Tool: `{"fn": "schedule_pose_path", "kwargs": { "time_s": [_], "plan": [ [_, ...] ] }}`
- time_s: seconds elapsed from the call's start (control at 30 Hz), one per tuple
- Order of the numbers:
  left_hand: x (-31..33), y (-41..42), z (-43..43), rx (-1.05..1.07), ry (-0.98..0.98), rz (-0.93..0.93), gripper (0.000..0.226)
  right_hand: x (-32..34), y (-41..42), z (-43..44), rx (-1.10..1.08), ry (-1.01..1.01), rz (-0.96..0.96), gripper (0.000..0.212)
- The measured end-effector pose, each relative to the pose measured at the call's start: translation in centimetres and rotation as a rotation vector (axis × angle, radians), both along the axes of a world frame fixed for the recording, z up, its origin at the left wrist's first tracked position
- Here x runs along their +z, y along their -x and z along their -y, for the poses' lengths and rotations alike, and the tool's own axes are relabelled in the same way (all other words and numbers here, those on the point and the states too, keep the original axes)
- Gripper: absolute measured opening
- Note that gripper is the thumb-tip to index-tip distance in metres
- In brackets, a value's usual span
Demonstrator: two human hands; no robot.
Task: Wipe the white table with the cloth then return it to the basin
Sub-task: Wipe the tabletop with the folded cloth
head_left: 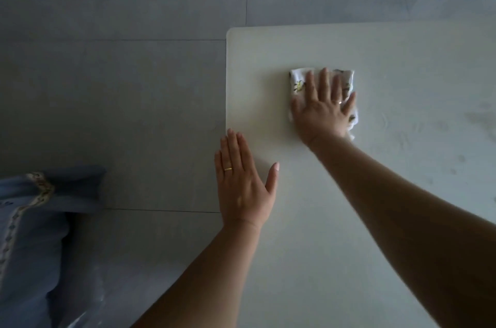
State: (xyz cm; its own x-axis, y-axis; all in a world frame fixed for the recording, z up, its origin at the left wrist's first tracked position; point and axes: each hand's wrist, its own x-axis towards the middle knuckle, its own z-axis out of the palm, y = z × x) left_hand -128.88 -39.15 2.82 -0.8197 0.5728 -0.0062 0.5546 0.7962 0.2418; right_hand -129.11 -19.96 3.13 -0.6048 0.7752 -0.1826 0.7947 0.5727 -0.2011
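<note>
While my right hand (323, 110) presses the cloth (298, 80) flat with fingers straight and spread, my left hand (244, 180) lies flat on the near left edge of the white table (349, 220), fingers straight too, holding nothing. The two hands are well apart. The cloth, folded small and patterned, sits under my palm toward the table's far left corner, with a ragged end poking out beside my little finger. The basin is nowhere in my view, so I cannot say where it waits.

I judge I am mid-wipe. To do it well I should keep the whole palm bearing down evenly (not just the fingertips), so the folded cloth stays together instead of bunching. Faint smudges show on the surface off to the right, so I think overlapping passes that way are called for. My left hand can go on bracing at the edge, out of the cloth's path.
</note>
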Motion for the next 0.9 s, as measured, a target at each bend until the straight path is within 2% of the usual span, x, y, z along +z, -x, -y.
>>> {"fn": "schedule_pose_path", "kwargs": {
  "time_s": [0.07, 0.13, 0.2, 0.23, 0.27, 0.33, 0.4, 0.43, 0.47, 0.57, 0.67, 0.73, 0.8, 0.87, 0.9],
  "plan": [
    [0.1, 0.0, 0.0, -0.006, -0.002, 0.003, 0.079, -0.1, 1.7, 3.8, 0.133, -0.006, -0.012, 0.064],
    [0.2, 0.1, -0.1, 0.002, -0.002, 0.008, 0.079, 0.1, 2.2, 6.3, 0.441, -0.021, -0.007, 0.065],
    [0.3, 0.1, -0.1, 0.007, -0.009, 0.021, 0.078, 0.4, 1.8, 4.5, 0.674, -0.068, 0.010, 0.066],
    [0.2, 0.1, -0.1, 0.007, -0.006, 0.028, 0.078, 0.3, 1.6, 2.7, 0.707, -0.090, 0.010, 0.066],
    [0.1, 0.1, -0.1, 0.002, 0.001, 0.036, 0.078, 0.2, 1.4, 0.8, 0.670, -0.104, 0.014, 0.067],
    [0.0, 0.2, -0.1, -0.013, 0.009, 0.044, 0.077, 0.0, 1.2, -2.5, 0.400, -0.058, 0.012, 0.066],
    [-0.1, 0.2, -0.2, -0.019, 0.013, 0.041, 0.074, -0.1, 2.4, -2.4, 0.115, 0.000, -0.006, 0.066],
    [-0.1, 0.1, -0.2, -0.020, 0.019, 0.041, 0.073, 0.0, 3.3, -0.9, 0.069, -0.005, -0.005, 0.065],
    [-0.1, 0.1, -0.2, -0.022, 0.027, 0.044, 0.073, 0.0, 4.2, 1.2, 0.101, -0.018, -0.001, 0.065],
    [-0.1, 0.1, -0.1, -0.020, 0.047, 0.048, 0.072, 0.0, 5.3, 6.3, 0.472, -0.023, -0.034, 0.061],
    [-0.2, 0.0, 0.1, -0.021, 0.034, 0.052, 0.070, 0.1, 5.1, 2.8, 0.718, -0.085, 0.001, 0.061],
    [-0.3, 0.0, 0.1, -0.027, 0.022, 0.044, 0.070, 0.2, 5.3, -1.3, 0.627, -0.101, -0.001, 0.061],
    [-0.3, 0.0, 0.1, -0.033, 0.029, 0.041, 0.071, 0.3, 6.0, -4.1, 0.360, -0.023, -0.007, 0.062],
    [-0.4, 0.1, 0.1, -0.033, 0.031, 0.041, 0.071, 0.1, 7.7, -3.5, 0.176, -0.002, 0.004, 0.063],
    [-0.4, 0.1, 0.1, -0.029, 0.035, 0.043, 0.071, 0.1, 8.8, -2.2, 0.159, -0.010, 0.018, 0.064]
  ]
}}
